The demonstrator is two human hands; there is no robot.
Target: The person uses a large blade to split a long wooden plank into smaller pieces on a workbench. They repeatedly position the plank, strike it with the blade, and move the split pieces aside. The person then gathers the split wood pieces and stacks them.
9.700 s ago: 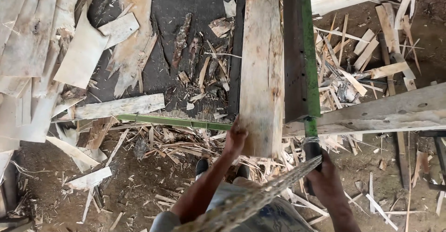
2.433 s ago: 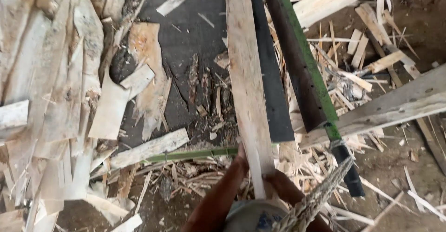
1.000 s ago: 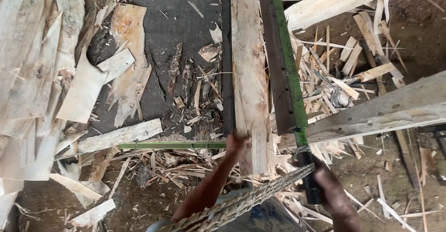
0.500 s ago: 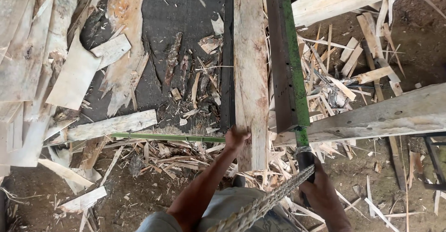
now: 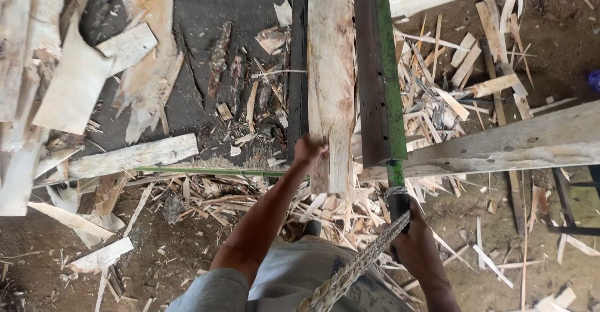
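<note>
A long pale wooden plank [image 5: 331,74] lies lengthwise on a dark machine bed [image 5: 370,68], running away from me. My left hand [image 5: 308,151] presses on the plank's near end, fingers curled over its left edge. My right hand [image 5: 412,243] grips the dark handle [image 5: 399,206] at the near end of a green metal bar [image 5: 387,68] that runs along the bed's right side. A braided rope [image 5: 353,268] stretches from near my waist up to that handle.
Splintered wood scraps [image 5: 450,93] litter the dirt on the right and below the bed. Pale offcut boards [image 5: 69,87] pile up at the left. A wide beam [image 5: 519,143] crosses at the right. A thin green rod [image 5: 206,171] runs leftward.
The plank has slid forward along the bed, away from me, with my left hand following its end. My right hand has stayed on the handle.
</note>
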